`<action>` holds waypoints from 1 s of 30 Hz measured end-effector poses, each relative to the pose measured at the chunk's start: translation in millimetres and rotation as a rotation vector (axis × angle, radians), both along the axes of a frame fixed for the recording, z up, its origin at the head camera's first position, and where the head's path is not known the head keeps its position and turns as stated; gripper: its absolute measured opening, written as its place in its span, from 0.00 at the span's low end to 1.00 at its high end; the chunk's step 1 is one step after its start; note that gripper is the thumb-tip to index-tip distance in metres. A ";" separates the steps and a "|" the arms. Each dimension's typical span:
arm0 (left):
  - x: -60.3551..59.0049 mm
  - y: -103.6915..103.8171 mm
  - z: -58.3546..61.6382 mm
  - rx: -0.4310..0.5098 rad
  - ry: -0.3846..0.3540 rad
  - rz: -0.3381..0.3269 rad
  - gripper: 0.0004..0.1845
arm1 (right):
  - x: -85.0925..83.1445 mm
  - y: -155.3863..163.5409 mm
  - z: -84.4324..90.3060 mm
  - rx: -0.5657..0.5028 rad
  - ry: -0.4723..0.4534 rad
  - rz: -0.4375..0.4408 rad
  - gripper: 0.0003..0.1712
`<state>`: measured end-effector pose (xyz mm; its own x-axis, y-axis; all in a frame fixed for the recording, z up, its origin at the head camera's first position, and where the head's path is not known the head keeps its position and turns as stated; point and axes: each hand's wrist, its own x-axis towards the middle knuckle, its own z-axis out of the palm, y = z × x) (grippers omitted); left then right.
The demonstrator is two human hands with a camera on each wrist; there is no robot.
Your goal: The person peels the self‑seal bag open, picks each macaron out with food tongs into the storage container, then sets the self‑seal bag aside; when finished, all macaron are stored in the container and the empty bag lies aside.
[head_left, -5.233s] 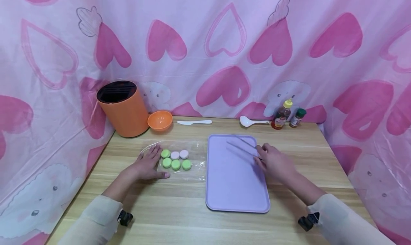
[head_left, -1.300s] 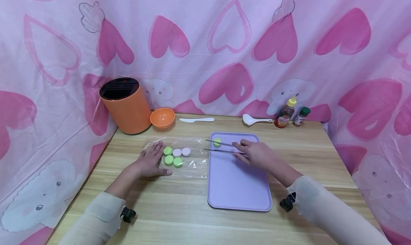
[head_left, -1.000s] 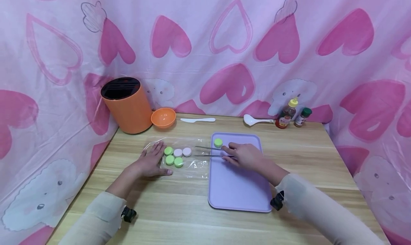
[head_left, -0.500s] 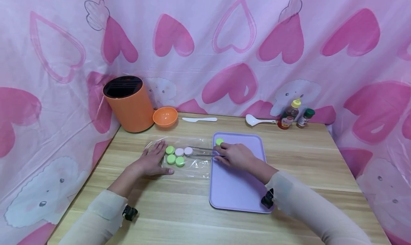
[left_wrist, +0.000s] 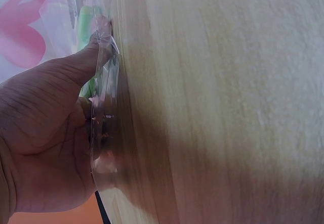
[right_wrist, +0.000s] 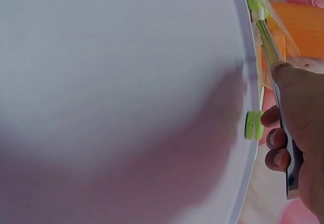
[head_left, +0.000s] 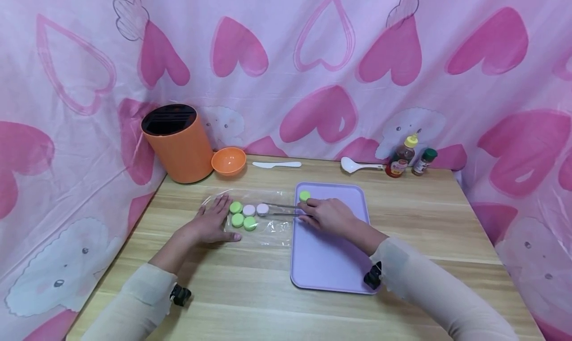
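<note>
While tongs (head_left: pixel 281 210) reach a pink macaron (head_left: pixel 262 209) on the plastic sheet (head_left: pixel 272 227) | right hand (head_left: pixel 328 216) grips tongs over tray (head_left: pixel 332 261) | left hand (head_left: pixel 207 227) flat, fingers straight, pressing sheet beside four macarons (head_left: pixel 243 217) | one green macaron (head_left: pixel 305 196) in tray's far-left corner | orange bowl (head_left: pixel 229 161) behind.

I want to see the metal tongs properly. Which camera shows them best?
The head view: the tongs show whole, reaching from the right hand to a pink macaron. The right wrist view shows them partly; the left wrist view, not at all.
</note>
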<state>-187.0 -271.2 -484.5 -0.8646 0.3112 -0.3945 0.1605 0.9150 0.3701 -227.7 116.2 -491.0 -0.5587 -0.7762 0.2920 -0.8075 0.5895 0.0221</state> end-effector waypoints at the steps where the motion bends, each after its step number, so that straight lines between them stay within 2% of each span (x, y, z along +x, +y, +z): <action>1: -0.2 0.0 0.6 0.004 0.002 0.000 0.68 | 0.1 0.8 0.6 0.002 0.002 -0.002 0.17; 5: 0.2 0.0 2.9 0.022 -0.003 0.000 0.70 | 1.8 5.2 4.7 0.007 -0.023 -0.019 0.19; 6: -1.1 -1.3 -0.6 0.029 -0.001 0.001 0.70 | 2.3 6.7 5.8 0.006 -0.026 -0.023 0.19; 9: -0.2 -2.1 0.1 0.043 -0.013 0.009 0.72 | 3.3 12.3 9.2 -0.005 -0.034 -0.032 0.20; 12: -0.2 -1.7 0.9 0.035 -0.015 0.012 0.72 | 3.7 18.9 12.7 -0.027 -0.012 -0.025 0.20; 14: 1.0 0.3 5.5 0.020 -0.021 0.017 0.71 | 3.3 23.9 14.5 -0.047 0.007 -0.015 0.20; 18: -1.0 1.1 4.9 -0.003 -0.008 0.014 0.69 | 2.2 35.9 17.3 -0.073 0.040 -0.014 0.19; 30: 2.3 2.2 3.5 0.000 -0.008 0.009 0.69 | 2.9 85.5 25.2 -0.030 -0.017 -0.135 0.21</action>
<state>-184.7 -268.9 -481.0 -0.8643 0.3033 -0.4013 0.1492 0.9165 0.3712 -224.8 201.7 -465.8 -0.6624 -0.6848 0.3036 -0.7210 0.6929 -0.0102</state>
